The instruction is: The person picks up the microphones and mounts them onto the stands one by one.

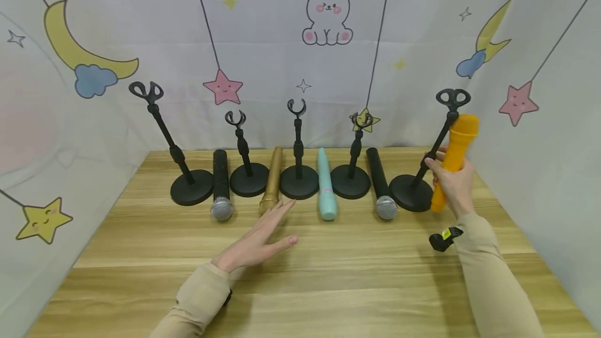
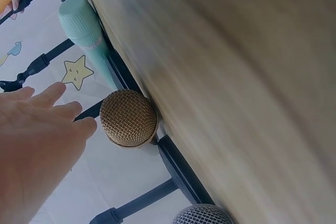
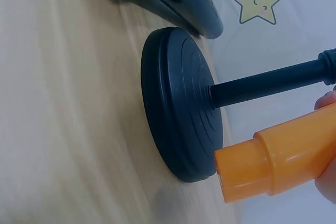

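My right hand [image 1: 456, 180] grips an orange microphone [image 1: 462, 140] by its body, head up and tilted, beside the rightmost black stand [image 1: 412, 192]. The thumb lies at that stand's pole; whether it presses on it, I cannot tell. In the right wrist view the orange handle's lower end [image 3: 244, 171] shows near the round base [image 3: 181, 103]. My left hand [image 1: 257, 240] is held out with straight, spread fingers and holds nothing. It is nearest to a gold microphone [image 1: 274, 179], whose mesh head [image 2: 128, 118] shows beside the fingers in the left wrist view.
More black stands with forked clips, such as the left one [image 1: 191, 186] and the middle one [image 1: 299, 181], line the table's back. Between them lie a black microphone [image 1: 220, 176], a mint one [image 1: 326, 184] and another black one [image 1: 378, 173]. A patterned curtain [image 1: 272, 56] hangs behind.
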A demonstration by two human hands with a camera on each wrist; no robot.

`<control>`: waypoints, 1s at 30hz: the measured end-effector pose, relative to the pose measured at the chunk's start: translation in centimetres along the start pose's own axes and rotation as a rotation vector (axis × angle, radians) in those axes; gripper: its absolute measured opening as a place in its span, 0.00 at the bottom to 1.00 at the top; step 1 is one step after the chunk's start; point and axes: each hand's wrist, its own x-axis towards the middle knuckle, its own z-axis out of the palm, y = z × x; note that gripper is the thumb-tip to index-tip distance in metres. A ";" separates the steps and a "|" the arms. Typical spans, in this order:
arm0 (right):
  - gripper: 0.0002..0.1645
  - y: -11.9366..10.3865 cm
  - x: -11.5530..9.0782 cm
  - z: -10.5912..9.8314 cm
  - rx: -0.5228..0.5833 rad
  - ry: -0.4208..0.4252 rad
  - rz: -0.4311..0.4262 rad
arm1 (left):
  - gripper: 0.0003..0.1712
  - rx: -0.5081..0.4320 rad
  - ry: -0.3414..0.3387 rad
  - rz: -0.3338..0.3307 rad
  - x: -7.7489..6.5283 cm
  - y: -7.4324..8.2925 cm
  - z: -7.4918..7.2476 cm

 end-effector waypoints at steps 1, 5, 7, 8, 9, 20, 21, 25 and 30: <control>0.33 0.0 -0.1 -0.1 -0.023 0.003 0.000 | 0.42 0.000 0.000 0.000 0.0 0.0 0.0; 0.34 0.0 -0.7 -0.6 -0.037 0.013 -0.002 | 0.42 0.008 0.006 0.003 -0.1 0.0 0.0; 0.33 0.0 -1.1 -0.9 -0.045 0.022 -0.007 | 0.42 0.011 0.005 0.007 -0.1 0.1 0.0; 0.33 -0.3 -1.5 -1.0 -0.044 0.022 0.000 | 0.42 0.011 0.004 0.007 -0.1 0.1 0.0; 0.33 -0.1 -1.6 -1.2 -0.053 0.041 -0.008 | 0.42 0.012 0.004 0.011 -0.1 0.1 0.0; 0.27 -7.7 -7.4 1.5 -0.066 0.100 0.039 | 0.42 0.007 0.000 0.015 -0.1 0.4 0.0; 0.27 -8.1 -7.7 1.6 -0.054 0.109 0.052 | 0.42 0.009 0.000 0.013 -0.1 0.4 0.0; 0.26 -9.4 -8.8 1.8 -0.095 0.118 0.081 | 0.42 0.011 0.001 0.004 -0.1 0.3 0.0; 0.23 -9.8 -9.7 1.6 -0.127 0.136 0.081 | 0.43 0.014 0.005 0.027 -0.1 0.4 0.1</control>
